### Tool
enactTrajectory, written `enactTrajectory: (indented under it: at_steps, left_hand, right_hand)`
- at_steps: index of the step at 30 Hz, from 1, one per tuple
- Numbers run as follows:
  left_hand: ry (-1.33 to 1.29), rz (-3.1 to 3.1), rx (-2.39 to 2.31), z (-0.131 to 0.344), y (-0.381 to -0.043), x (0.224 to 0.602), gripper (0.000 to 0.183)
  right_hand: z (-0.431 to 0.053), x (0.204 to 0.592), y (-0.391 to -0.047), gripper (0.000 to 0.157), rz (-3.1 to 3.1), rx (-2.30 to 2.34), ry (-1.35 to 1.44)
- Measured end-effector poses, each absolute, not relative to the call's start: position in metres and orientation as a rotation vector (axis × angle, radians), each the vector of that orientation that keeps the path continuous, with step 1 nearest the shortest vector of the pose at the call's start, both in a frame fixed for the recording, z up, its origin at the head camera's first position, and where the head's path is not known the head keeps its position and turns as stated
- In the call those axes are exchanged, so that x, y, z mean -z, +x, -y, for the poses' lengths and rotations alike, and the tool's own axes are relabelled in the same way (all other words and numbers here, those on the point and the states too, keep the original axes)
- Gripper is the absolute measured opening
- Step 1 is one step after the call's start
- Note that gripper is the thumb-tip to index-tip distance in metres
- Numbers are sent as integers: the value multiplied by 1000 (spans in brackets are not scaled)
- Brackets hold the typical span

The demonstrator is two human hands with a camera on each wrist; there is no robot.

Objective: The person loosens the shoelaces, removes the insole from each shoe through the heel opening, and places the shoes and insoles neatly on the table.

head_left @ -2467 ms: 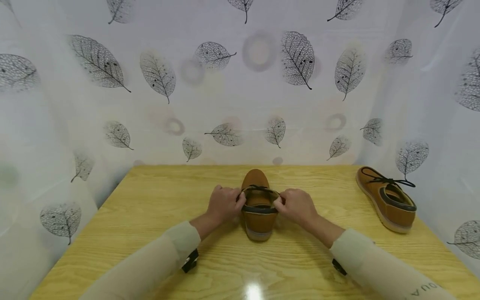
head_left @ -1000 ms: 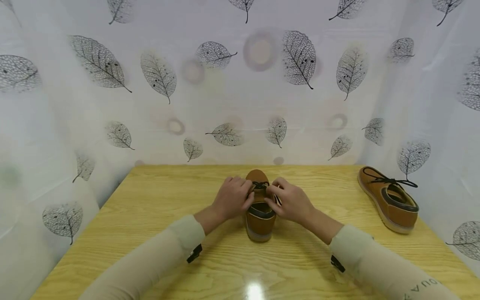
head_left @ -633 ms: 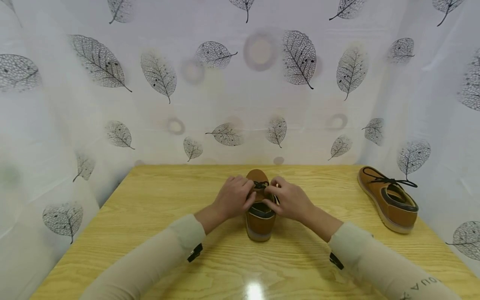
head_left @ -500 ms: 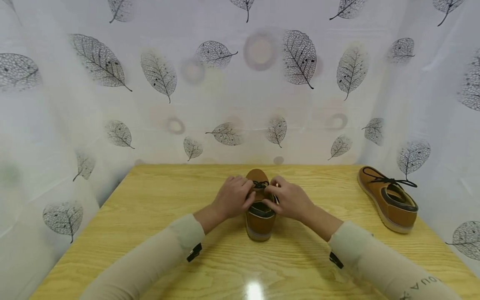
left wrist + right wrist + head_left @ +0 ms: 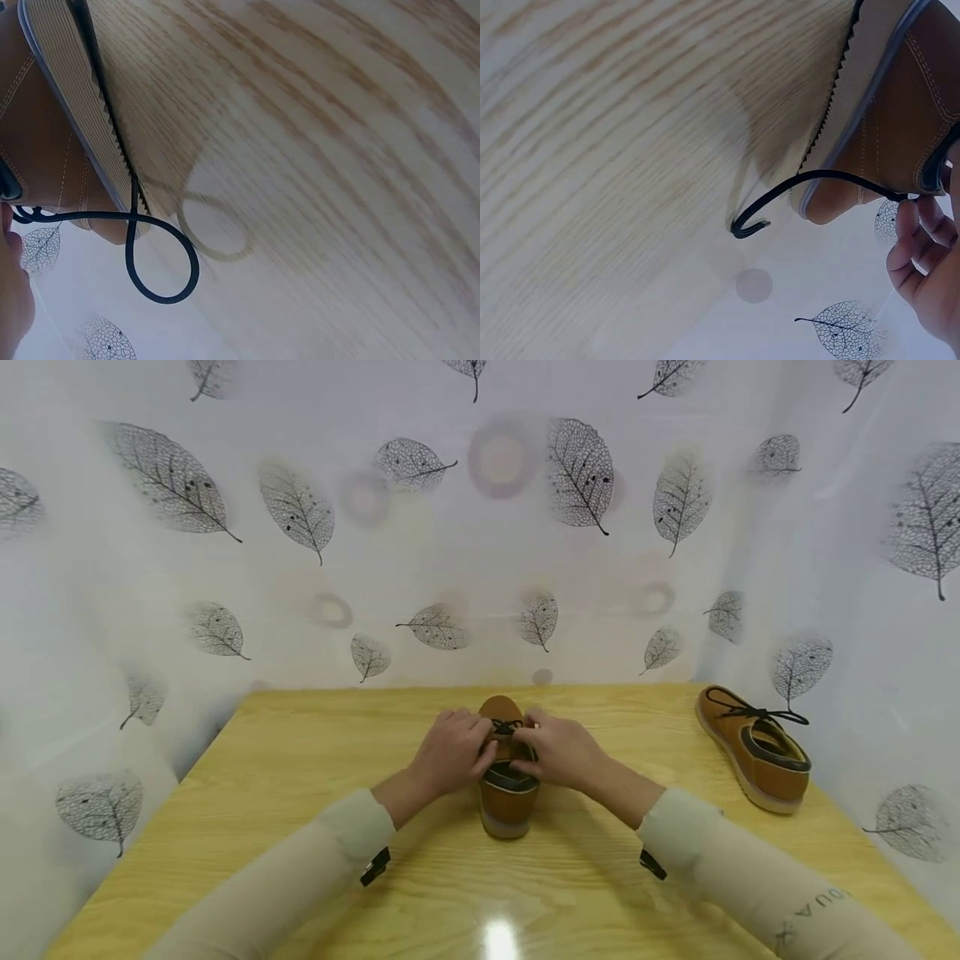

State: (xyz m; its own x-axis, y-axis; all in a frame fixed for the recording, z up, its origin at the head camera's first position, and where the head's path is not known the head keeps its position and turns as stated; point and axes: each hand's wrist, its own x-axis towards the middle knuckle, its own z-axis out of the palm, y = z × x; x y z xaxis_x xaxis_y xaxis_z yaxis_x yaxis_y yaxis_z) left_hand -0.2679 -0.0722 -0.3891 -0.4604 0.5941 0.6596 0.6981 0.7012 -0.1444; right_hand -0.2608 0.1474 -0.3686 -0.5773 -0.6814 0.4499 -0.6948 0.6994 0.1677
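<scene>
Head view shows the brown shoe upright on the table near its far edge, between the two hands, toe pointing away from the person and heel towards them. Its black lace crosses the throat; the left wrist view shows one length hanging out in a loop beside the sole, the right wrist view another length arching out to a bent end. Both hands are narrow and working: the left hand has its fingers bent over the left edge of the throat and seems to pinch the shoe there, though the wrist view cuts most of it off. The right hand brings thumb and fingertips together at the front corner of the collar, where the lace comes out; whether the lace itself is caught cannot be told. The step in hand looks to be handling the two sides of the opening, and the next move probably calls for an even touch on both sides, without snagging the loose lengths or tipping the shoe. Out to the right, well apart from the hands, stands a second shoe with its lace tied in a bow. Under both spreads the wooden table, and behind it hangs a pale curtain printed with leaves.
</scene>
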Motion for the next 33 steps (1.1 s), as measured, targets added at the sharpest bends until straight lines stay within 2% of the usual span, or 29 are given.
enactTrajectory:
  at_steps: [23, 33]
  left_hand:
    - [-976, 2183, 192, 84, -271, 384, 10]
    - [-959, 2208, 120, 119, -264, 397, 12]
  right_hand:
    - [-148, 358, -263, 27, 2456, 62, 1043]
    - [-148, 369, -268, 15, 2133, 62, 1147]
